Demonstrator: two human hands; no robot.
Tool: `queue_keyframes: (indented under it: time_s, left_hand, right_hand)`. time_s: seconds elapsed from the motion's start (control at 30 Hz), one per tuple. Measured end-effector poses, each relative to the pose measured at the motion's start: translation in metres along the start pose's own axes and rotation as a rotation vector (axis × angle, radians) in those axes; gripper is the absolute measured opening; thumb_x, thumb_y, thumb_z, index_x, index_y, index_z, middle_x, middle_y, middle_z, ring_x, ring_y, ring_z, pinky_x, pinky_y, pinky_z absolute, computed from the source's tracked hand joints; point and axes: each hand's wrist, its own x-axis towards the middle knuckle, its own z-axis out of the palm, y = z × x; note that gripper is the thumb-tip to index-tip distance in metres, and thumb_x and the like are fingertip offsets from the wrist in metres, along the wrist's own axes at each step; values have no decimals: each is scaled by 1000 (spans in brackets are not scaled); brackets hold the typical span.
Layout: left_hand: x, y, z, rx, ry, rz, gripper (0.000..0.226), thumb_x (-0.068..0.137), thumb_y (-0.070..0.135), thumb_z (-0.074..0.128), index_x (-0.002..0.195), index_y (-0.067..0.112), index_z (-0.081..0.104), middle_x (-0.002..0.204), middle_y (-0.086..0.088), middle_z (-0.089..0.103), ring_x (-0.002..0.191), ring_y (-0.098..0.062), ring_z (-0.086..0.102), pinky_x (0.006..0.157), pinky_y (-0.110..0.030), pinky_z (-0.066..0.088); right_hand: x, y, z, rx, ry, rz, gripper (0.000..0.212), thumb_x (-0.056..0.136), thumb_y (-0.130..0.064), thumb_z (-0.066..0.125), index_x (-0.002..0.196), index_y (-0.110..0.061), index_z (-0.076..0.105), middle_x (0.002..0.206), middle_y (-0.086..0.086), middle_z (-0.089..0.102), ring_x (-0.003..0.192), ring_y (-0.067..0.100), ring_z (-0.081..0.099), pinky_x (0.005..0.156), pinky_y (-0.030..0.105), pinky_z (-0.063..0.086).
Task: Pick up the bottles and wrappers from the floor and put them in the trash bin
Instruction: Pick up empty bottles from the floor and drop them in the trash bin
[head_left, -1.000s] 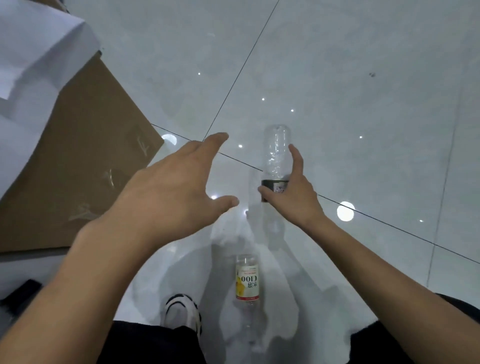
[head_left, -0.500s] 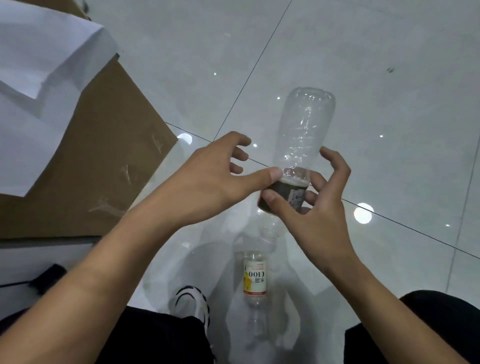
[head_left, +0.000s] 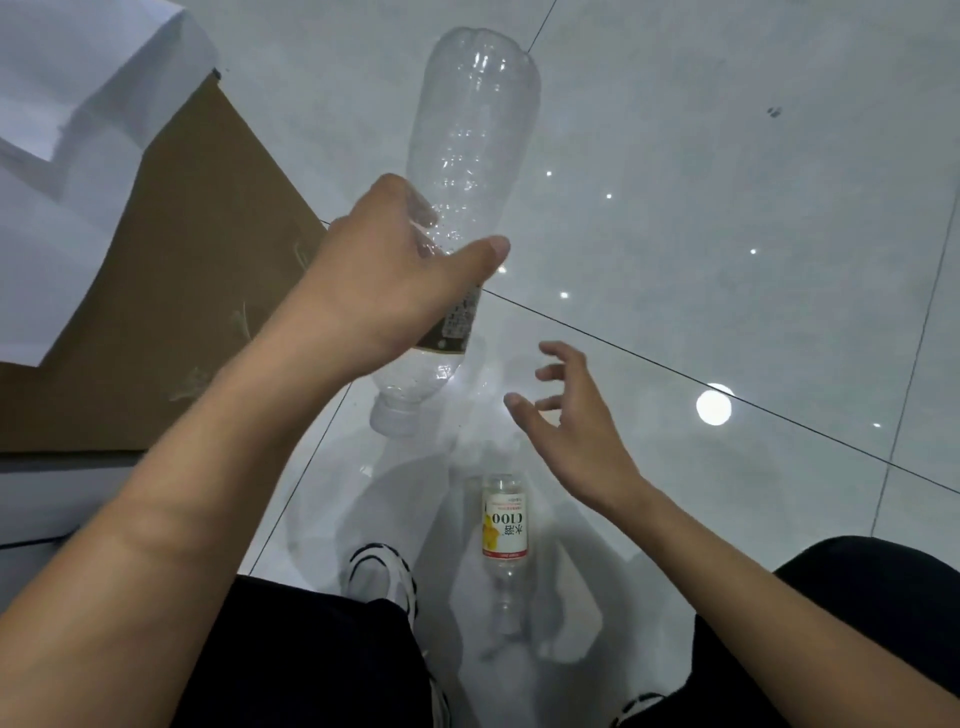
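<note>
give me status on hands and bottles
Left hand grips big clear bottle, cap down. Right hand open, empty. Small labelled bottle lies on floor, nothing blocking it.

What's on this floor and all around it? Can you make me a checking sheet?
Surface: shiny grey tiled floor with dark joint lines and reflected light spots.
Job's things: big clear bottle lifted off the floor, cap end nearest the person; small C100 bottle lying on the floor; no wrappers or bin seen.
Clutter: brown cardboard, white paper partly covering it.
Grips: left grip holds the big clear bottle; right grip open, touching nothing.
Cables: thin dark line low left, maybe a cable.
Surroundings: black trousers, striped shoe.
</note>
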Motion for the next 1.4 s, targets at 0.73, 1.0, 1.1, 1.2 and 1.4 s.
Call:
queue_keyframes:
  time_s: [0.73, 1.0, 1.1, 1.2, 1.4]
  left_hand:
    - [-13, -1, -9, 74, 12, 6, 55, 83, 67, 61, 117, 26, 49, 110, 9, 55, 98, -10, 57, 72, -29, 45]
    - [-2, 2, -4, 97, -5, 16, 55, 83, 66, 62, 117, 25, 48, 99, 15, 54, 82, 2, 53, 62, -18, 39]
    - [3, -3, -2, 107, 14, -9, 54, 82, 65, 62, 115, 25, 49, 99, 12, 57, 82, 0, 54, 62, -20, 41]
    - [4, -8, 0, 128, 21, -43, 56, 81, 66, 62, 116, 25, 49, 96, 12, 57, 82, 0, 54, 62, -20, 40]
    - [-2, -9, 11, 33, 106, -91, 50, 83, 65, 54, 115, 27, 50, 79, 12, 66, 76, 4, 58, 63, -27, 43]
  right_hand:
    - [-44, 126, 138, -317, -26, 553, 85, 82, -55, 66, 145, -27, 16, 122, 7, 51, 100, 34, 61, 82, 43, 52]
    - [6, 34, 73, -98, 57, 234, 78, 68, -51, 77, 126, -39, 26, 111, -2, 63, 91, 19, 66, 80, 43, 56]
    - [15, -18, 36, 41, 94, 151, 77, 73, -40, 84, 127, -41, 29, 106, -11, 63, 90, 8, 68, 78, 30, 57]
    - [14, -61, -3, 223, 124, 98, 73, 72, -38, 85, 127, -40, 38, 102, -14, 66, 80, 1, 70, 72, 25, 55]
    - [19, -91, -51, 347, 256, 31, 54, 75, -44, 83, 122, -36, 57, 101, -16, 71, 83, 0, 71, 64, 19, 53]
